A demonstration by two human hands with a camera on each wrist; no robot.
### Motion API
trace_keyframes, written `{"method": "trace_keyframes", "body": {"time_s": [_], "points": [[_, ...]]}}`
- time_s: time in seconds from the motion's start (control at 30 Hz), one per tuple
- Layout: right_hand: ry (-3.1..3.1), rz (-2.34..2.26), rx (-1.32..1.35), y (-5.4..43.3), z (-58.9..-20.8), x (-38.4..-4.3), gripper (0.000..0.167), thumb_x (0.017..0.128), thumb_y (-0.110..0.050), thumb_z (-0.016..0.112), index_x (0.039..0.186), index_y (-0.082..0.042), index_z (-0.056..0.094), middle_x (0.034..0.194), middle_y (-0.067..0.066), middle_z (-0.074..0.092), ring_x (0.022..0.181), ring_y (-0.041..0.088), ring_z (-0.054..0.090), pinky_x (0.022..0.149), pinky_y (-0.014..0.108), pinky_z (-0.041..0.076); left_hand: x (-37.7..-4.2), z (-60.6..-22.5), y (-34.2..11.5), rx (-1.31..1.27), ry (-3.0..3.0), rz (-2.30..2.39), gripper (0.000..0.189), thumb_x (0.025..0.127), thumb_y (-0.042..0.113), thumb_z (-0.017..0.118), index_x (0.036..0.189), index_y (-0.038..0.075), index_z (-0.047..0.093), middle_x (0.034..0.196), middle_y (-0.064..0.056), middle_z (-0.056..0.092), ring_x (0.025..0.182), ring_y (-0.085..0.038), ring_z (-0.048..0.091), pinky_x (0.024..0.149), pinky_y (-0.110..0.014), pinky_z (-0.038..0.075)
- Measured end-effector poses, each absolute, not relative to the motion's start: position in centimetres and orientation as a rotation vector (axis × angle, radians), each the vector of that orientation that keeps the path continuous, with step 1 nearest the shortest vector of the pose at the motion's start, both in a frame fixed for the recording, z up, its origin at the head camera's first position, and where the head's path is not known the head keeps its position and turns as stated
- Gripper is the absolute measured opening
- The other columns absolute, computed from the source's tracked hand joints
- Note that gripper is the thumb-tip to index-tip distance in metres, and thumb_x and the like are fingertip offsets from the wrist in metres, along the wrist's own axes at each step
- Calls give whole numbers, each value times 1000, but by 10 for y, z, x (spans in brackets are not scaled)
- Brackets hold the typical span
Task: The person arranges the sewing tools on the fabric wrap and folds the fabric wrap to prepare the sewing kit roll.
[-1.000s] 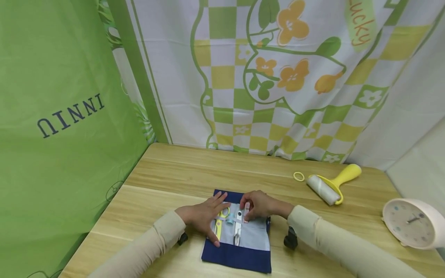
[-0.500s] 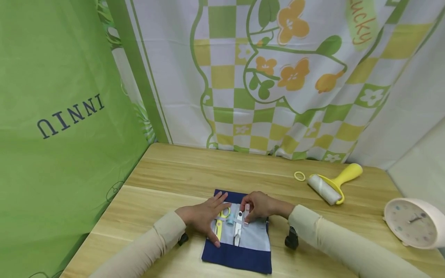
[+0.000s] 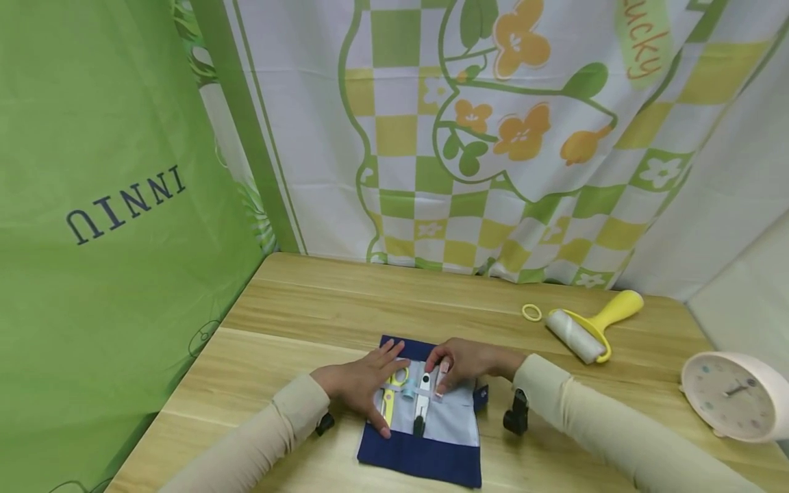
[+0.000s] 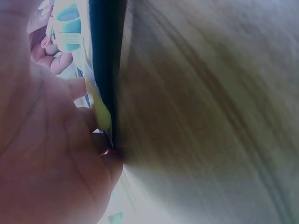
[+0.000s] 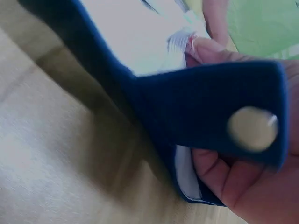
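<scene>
A navy fabric pouch (image 3: pixel 425 460) with a pale grey lining lies unfolded on the table. My left hand (image 3: pixel 360 385) rests on its left side, fingers spread. Under an elastic band sit yellow-handled scissors (image 3: pixel 388 404), a light blue spool (image 3: pixel 408 389) and a slim white tool (image 3: pixel 423 394) with a dark lower end. My right hand (image 3: pixel 471 359) pinches a small pink-and-white stick-like item (image 3: pixel 443 370) at the band's right end; its kind is unclear. In the right wrist view, the pouch's strap (image 5: pixel 196 107) with a round snap (image 5: pixel 253 128) stands across the right hand.
A yellow-handled lint roller (image 3: pixel 576 335) and a yellow ring (image 3: pixel 531 313) lie at the back right. A pale pink clock (image 3: pixel 730 397) stands on the right edge. Curtains hang behind and to the left of the wooden table (image 3: pixel 296 301).
My right hand has tilted and shifted slightly right with the pink item. The snap strap now sticks out at the pouch's right edge. My left hand has stayed put.
</scene>
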State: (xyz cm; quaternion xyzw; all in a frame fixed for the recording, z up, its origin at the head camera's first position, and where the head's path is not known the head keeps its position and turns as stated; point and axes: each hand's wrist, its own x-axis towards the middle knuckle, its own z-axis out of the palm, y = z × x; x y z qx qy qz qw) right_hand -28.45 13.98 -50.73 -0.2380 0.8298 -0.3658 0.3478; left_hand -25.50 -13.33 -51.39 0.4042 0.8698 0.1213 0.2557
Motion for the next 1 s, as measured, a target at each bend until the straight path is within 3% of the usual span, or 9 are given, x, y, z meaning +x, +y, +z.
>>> {"method": "trace_keyframes", "body": {"time_s": [0.17,0.4,0.7,1.0], "points": [[2094,-987,-567,142,-507,-287,30,79,-14,85,106,-12,71,83,-2,61,74,11,53,60,22,42,-255,-514,-134,1093,2357,333,124,69,63,83,162,17,15,171,-8,-9,158,-33,-9,128,-52,13],[2158,-992,-730,141,-505,-286,24,87,-8,76,109,-4,67,86,1,66,68,8,57,59,21,49,-255,-515,-135,1094,2357,343,125,69,63,84,162,16,14,171,-8,-10,158,-33,-9,128,-52,12],[2181,-1039,-731,141,-511,-285,13,83,-4,78,94,-3,72,74,-4,64,64,6,53,58,19,45,-256,-516,-135,1105,2366,339,124,69,63,84,161,15,16,171,-9,-8,158,-34,-9,128,-52,12],[2088,-1040,-635,138,-509,-285,16,79,-4,83,90,-1,71,68,-6,64,63,6,53,57,18,43,-257,-517,-135,1120,2360,345,125,68,61,85,161,14,16,171,-11,-7,158,-34,-8,128,-51,11]]}}
